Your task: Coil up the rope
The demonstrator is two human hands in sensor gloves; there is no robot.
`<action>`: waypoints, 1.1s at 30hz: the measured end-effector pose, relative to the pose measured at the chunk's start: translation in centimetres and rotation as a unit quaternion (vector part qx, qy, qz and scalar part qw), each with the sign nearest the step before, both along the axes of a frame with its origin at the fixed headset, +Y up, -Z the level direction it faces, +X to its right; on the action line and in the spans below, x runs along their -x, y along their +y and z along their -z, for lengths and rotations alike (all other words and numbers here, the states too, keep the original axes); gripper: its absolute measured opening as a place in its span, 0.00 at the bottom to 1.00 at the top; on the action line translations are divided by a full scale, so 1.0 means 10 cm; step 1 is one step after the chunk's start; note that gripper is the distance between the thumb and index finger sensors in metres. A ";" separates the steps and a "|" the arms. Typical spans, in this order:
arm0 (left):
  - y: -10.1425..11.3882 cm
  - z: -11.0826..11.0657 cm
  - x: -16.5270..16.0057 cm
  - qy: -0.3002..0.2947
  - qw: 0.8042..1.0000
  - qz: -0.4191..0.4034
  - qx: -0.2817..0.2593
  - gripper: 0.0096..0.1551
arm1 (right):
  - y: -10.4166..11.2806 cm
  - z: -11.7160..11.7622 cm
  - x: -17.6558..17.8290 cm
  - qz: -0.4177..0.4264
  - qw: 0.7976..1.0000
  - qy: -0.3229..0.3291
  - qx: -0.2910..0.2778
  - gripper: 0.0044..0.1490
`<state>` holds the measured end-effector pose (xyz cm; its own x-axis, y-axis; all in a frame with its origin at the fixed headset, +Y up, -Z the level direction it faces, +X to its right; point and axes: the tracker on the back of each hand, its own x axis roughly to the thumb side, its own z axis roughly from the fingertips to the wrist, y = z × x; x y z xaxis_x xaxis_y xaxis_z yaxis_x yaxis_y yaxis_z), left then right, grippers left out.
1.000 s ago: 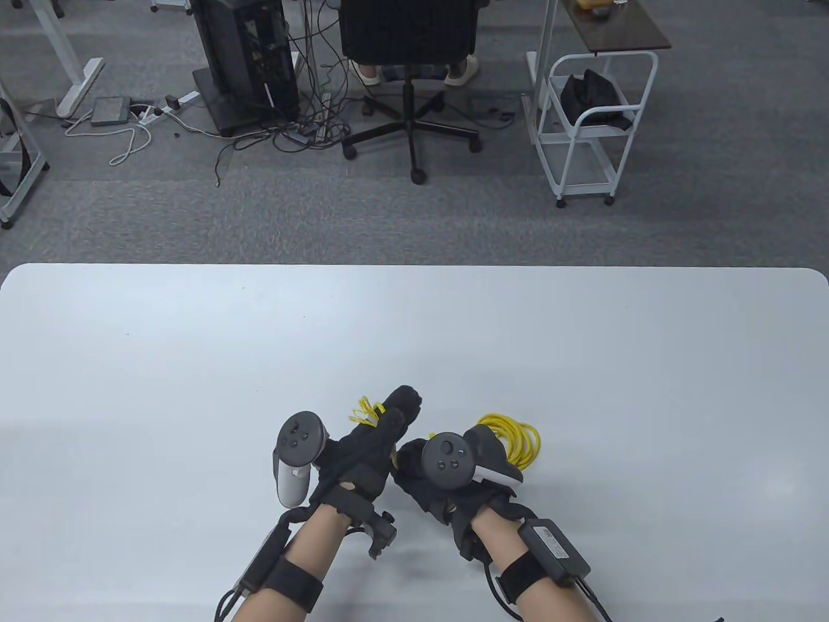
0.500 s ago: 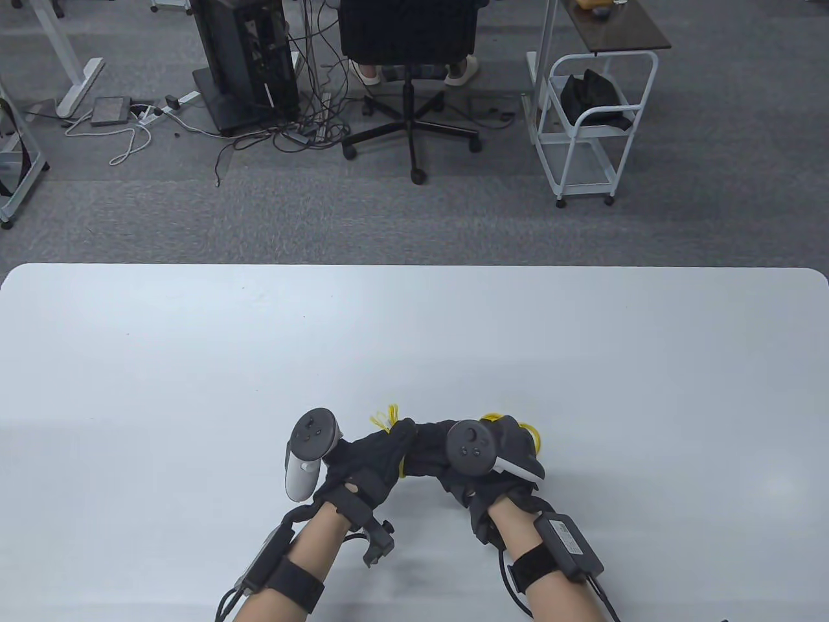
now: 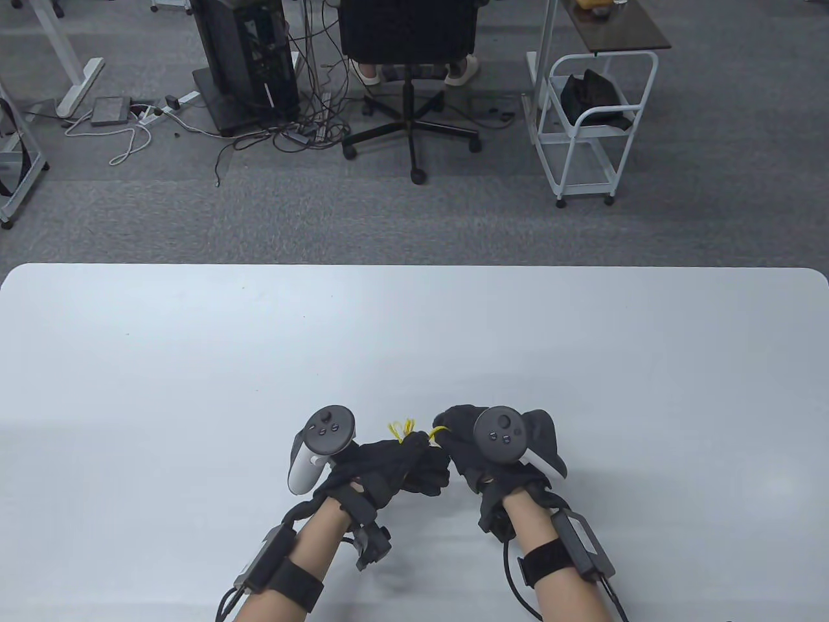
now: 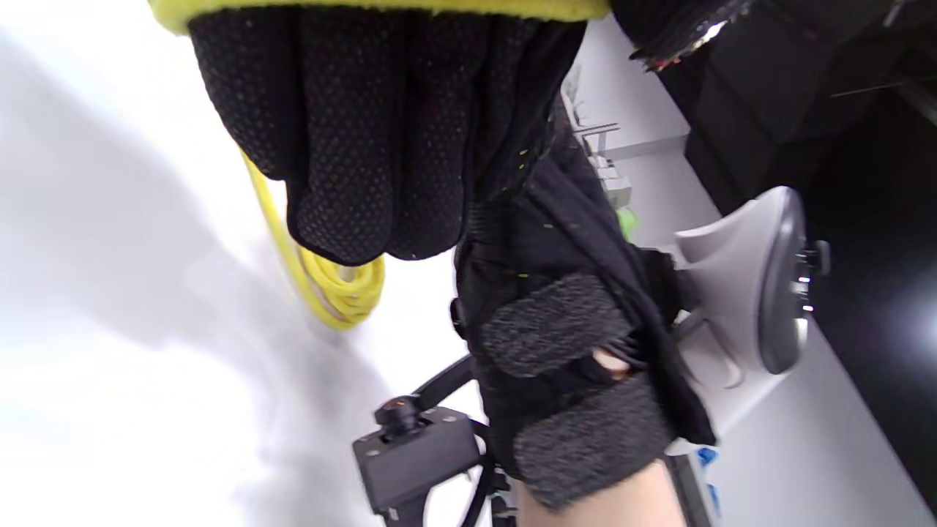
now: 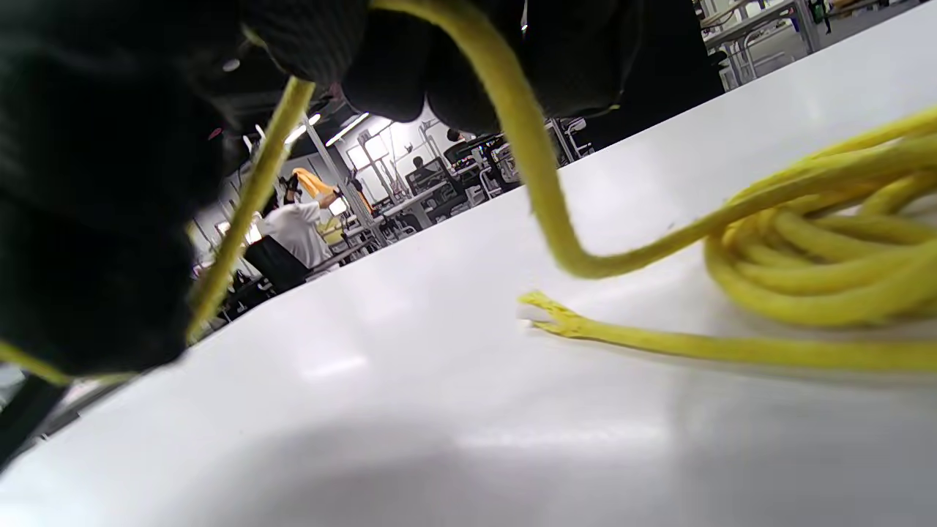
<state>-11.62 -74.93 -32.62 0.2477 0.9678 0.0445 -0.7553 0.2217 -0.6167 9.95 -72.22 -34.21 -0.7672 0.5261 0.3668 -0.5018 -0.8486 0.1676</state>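
Observation:
A yellow rope [image 3: 438,430] runs between my two hands near the table's front edge. My left hand [image 3: 405,453] grips it with curled fingers, its frayed end [image 3: 401,428] sticking out above the fist. My right hand [image 3: 453,431] holds the rope close by. The table view hides the coil under my right hand. The right wrist view shows the coil [image 5: 827,271] lying on the table with a loose end [image 5: 545,311] beside it. The left wrist view shows several loops [image 4: 340,289] hanging below my left fingers [image 4: 366,139].
The white table [image 3: 414,337] stretches wide beyond the hands. Past its far edge stand an office chair [image 3: 409,71], a computer tower [image 3: 246,58] with cables, and a white cart [image 3: 592,123] on the floor.
Both hands have shifted right and closed together. My right hand has moved over the coil, covering it in the table view. My left fingers have curled from pointing out to a fist.

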 end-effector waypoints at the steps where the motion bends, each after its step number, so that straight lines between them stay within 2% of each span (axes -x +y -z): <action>1: 0.00 0.00 0.01 0.003 1.000 0.005 0.002 0.36 | 0.00 0.00 0.00 0.011 1.000 0.002 0.000 0.24; 10: -0.01 0.00 0.06 0.062 0.997 0.051 -0.012 0.38 | 0.06 -0.12 0.20 0.043 0.997 0.025 -0.052 0.25; 17: 0.03 -0.03 0.10 0.119 0.991 0.051 -0.024 0.38 | 0.10 -0.22 0.32 0.029 0.994 0.031 -0.104 0.26; 28: 0.09 -0.03 0.26 0.198 0.978 0.024 -0.056 0.35 | 0.04 -0.27 0.45 0.021 0.992 0.073 -0.098 0.26; 33: 0.12 -0.03 0.31 0.221 0.973 -0.010 -0.065 0.33 | 0.00 -0.29 0.53 -0.012 0.992 0.095 -0.087 0.26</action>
<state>-14.76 -73.77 -32.35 0.2520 0.9658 0.0614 -0.9451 0.2593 -0.1988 4.65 -72.27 -31.35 -0.6872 0.4256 0.5888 -0.4554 -0.8838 0.1073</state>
